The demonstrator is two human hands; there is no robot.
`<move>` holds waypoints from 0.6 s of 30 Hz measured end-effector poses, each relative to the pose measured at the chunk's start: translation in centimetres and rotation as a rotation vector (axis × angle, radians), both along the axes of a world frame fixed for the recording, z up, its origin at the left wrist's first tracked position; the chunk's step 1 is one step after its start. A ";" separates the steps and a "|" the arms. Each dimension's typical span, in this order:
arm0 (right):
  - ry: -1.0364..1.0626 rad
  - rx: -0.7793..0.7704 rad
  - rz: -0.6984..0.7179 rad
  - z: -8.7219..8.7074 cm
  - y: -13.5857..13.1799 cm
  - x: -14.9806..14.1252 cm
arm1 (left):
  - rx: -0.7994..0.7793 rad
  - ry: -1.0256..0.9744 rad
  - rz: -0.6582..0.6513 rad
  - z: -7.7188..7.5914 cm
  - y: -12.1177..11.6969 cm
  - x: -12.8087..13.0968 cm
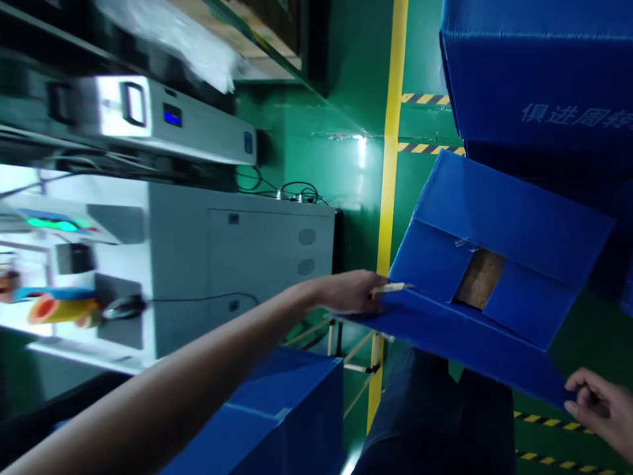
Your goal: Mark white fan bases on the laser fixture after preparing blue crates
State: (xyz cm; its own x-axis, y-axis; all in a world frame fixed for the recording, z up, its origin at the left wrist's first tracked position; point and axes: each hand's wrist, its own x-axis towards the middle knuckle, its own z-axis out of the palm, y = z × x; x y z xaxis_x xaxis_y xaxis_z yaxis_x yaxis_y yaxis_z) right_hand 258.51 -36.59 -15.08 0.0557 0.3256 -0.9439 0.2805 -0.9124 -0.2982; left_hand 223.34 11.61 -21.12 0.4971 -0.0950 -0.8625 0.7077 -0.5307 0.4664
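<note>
Head view: at 3 o'clock, a blue box [509, 214] is showing side flaps [438, 260] already folded in, near flap [459, 346] not yet closed; the left hand [350, 291] is gripping a pale stick [391, 288] at the flap's 9-o'clock end, the right hand [601, 404] pinching its 4-o'clock corner.

A blue box [529, 297] sits askew, its near flap [459, 340] outspread; a slim pale tool [390, 288] points over its left corner.

The blue box [514, 204] seems made from smooth plastic, with soft shine; the brown piece [479, 280] inside looks like cardboard. The floor [321, 158] is glossy, the cabinet [252, 244] matt.
</note>
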 end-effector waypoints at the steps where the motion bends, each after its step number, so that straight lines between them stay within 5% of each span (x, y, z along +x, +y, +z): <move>1: 0.053 -0.037 0.010 0.0 1.0 -0.4 | -0.058 0.031 0.004 0.0 -0.8 -0.7; 5: -0.012 -0.027 0.155 -3.6 7.2 -2.4 | -0.167 0.117 -0.031 -1.4 -4.0 -2.3; 9: -0.196 0.222 0.377 -12.5 15.2 -5.3 | -0.129 0.078 -0.239 -5.2 -6.9 -2.0; 13: -0.460 0.412 0.789 -20.5 21.1 -6.7 | -0.072 -0.204 -0.391 -9.7 -9.3 0.7; 15: -0.553 0.407 0.946 -22.1 22.6 -6.5 | -0.019 -0.419 -0.477 -11.7 -9.9 3.1; 18: -0.585 0.432 1.081 -21.5 23.8 -5.8 | 0.052 -0.661 -0.618 -14.5 -9.8 7.0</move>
